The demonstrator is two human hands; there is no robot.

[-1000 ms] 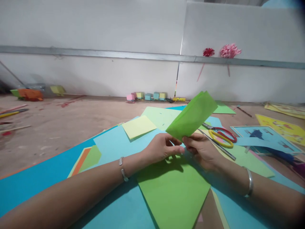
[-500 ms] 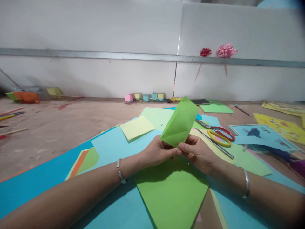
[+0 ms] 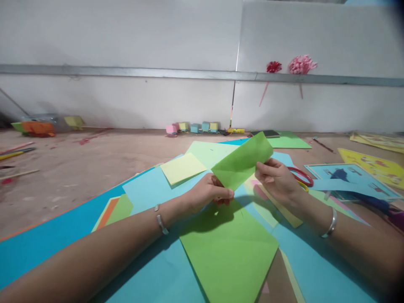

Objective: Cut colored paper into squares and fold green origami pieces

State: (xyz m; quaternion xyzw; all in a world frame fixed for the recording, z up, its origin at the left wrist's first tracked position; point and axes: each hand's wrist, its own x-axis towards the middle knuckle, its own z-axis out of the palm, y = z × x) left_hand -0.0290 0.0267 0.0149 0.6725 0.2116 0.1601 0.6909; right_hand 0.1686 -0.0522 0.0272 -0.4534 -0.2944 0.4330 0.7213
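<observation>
A piece of green paper (image 3: 241, 162) is held up at a slant between my two hands. My left hand (image 3: 211, 190) pinches its lower left corner, thumb in front. At the right edge, my right hand (image 3: 279, 176) grips it between thumb and fingers. Below them lies a larger green sheet (image 3: 230, 252), with the hands' shadow across its top. Just beyond my right hand, the red and yellow handles of the scissors (image 3: 303, 176) show; their blades are hidden behind the hand.
Light blue paper (image 3: 148, 189) and a yellow square (image 3: 183, 168) lie to the left. At the back stand small paper cubes (image 3: 195, 128) along the wall. A blue picture card (image 3: 350, 179) and a yellow one (image 3: 372, 164) lie at right. Pencils (image 3: 15, 151) rest far left.
My right hand has moved right and up, away from the left, to the paper's right edge. The green paper has tilted over to the right. The scissors are now partly covered.
</observation>
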